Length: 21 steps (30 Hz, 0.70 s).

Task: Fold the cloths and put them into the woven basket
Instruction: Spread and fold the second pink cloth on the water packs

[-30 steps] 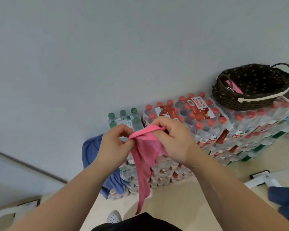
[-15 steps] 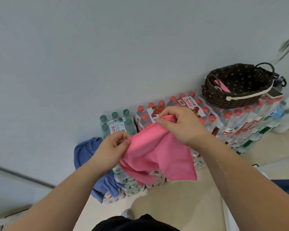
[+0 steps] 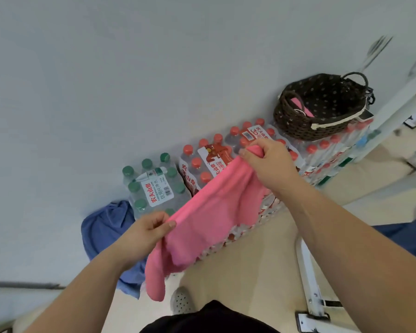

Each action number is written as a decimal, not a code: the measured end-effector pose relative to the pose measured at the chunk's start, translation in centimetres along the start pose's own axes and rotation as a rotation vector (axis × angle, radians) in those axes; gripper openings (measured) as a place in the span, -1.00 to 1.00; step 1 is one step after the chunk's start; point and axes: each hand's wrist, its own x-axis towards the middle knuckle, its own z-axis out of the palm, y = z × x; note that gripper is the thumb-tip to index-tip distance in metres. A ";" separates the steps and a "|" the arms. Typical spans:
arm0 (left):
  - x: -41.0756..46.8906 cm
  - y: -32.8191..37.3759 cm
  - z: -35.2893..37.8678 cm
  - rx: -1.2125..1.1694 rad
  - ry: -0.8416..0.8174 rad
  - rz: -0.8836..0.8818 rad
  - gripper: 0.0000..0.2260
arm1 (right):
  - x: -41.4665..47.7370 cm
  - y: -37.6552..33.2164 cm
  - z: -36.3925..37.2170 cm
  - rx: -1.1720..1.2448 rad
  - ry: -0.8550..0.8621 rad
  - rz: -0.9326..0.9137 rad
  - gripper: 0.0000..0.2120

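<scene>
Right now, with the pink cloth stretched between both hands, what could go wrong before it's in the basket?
1. The left hand and right hand grip the pink cloth only along its top edge. The rest hangs bunched, so the fold may come out uneven.
2. The woven basket sits on top of the bottle packs, an uneven surface of caps, so pressing a cloth in might tip or shift it.

Pink cloth (image 3: pixel 209 224) hangs slack between my left hand (image 3: pixel 144 234) and right hand (image 3: pixel 267 162), each gripping an end; dark woven basket (image 3: pixel 296 126) sits upright on the bottle packs (image 3: pixel 202 164), second pink cloth (image 3: pixel 300 105) inside at its near end.
</scene>
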 end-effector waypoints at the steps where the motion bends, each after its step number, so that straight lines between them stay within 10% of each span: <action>1: 0.5 -0.5 -0.5 0.003 0.012 -0.017 -0.70 | 0.2 0.5 0.1 -0.041 -0.005 0.027 -0.69; 11: 7.4 1.6 -3.1 0.382 0.265 0.113 -0.66 | 0.5 5.0 0.3 -0.267 -0.087 0.256 -0.61; 16: 8.7 2.0 -4.1 0.546 0.224 -0.099 -0.50 | 2.9 6.1 -2.3 -0.103 -0.213 0.308 -0.72; 21: 10.0 2.3 -2.6 0.266 0.206 -0.132 -0.68 | 7.3 9.5 -3.5 -0.190 -0.133 0.290 -0.80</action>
